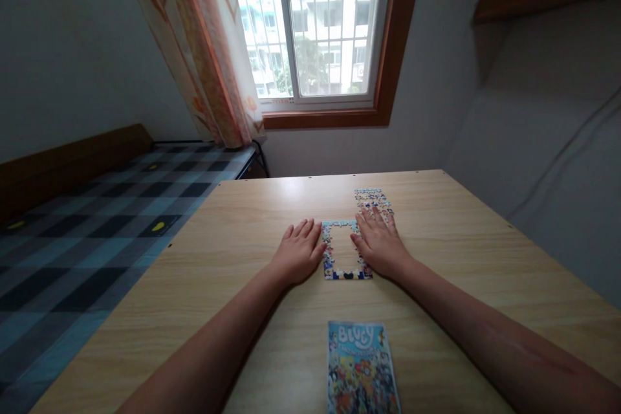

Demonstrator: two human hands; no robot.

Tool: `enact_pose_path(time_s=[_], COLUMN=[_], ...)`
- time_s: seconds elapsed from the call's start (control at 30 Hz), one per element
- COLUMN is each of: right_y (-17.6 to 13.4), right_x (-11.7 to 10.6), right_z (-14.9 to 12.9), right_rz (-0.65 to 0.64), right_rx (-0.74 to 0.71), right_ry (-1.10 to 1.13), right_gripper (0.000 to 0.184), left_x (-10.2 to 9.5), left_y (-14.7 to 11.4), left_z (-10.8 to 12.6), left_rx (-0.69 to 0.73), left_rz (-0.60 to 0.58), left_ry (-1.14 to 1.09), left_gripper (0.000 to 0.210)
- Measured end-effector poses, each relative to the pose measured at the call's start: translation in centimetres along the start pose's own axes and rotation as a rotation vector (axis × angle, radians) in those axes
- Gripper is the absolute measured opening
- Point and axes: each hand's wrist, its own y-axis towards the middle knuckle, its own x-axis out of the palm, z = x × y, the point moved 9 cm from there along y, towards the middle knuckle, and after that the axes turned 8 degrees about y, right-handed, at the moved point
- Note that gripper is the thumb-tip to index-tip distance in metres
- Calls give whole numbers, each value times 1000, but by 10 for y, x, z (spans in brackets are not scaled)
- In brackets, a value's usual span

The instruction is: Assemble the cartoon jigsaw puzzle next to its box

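A jigsaw puzzle border [348, 275] lies flat on the wooden table, joined into a rectangular frame around bare tabletop. My left hand [299, 250] rests palm down along its left side, fingers stretched out and the thumb at the border's edge. On the other side my right hand [381, 242] lies flat with spread fingers, covering part of the border's right side. Its fingertips reach the loose puzzle pieces [369, 195], laid out in rows behind the frame; some of these are hidden by the hand. Neither hand grips anything.
Nearer to me lies a colourful picture sheet or box marked "Bluey" [361, 369]. The wooden table [204, 310] ends at a far edge below the window [334, 26]. A bed with a checked cover [111, 226] stands left, beside a floral curtain [194, 39].
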Motion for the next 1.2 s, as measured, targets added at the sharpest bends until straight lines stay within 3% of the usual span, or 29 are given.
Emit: enact_pose_path(time_s=[0.53, 1.2], right_y=[3, -1], right_x=[7, -3], right_z=[1, 2], right_rz=[-59, -24], right_rx=[18, 22], right_ry=[-9, 1], right_gripper=[68, 66], left_x=[-4, -6], left_y=[30, 22], left_z=[-14, -10], left_rx=[-98, -64], left_rz=[15, 10], left_ry=[51, 12], left_gripper=[71, 68])
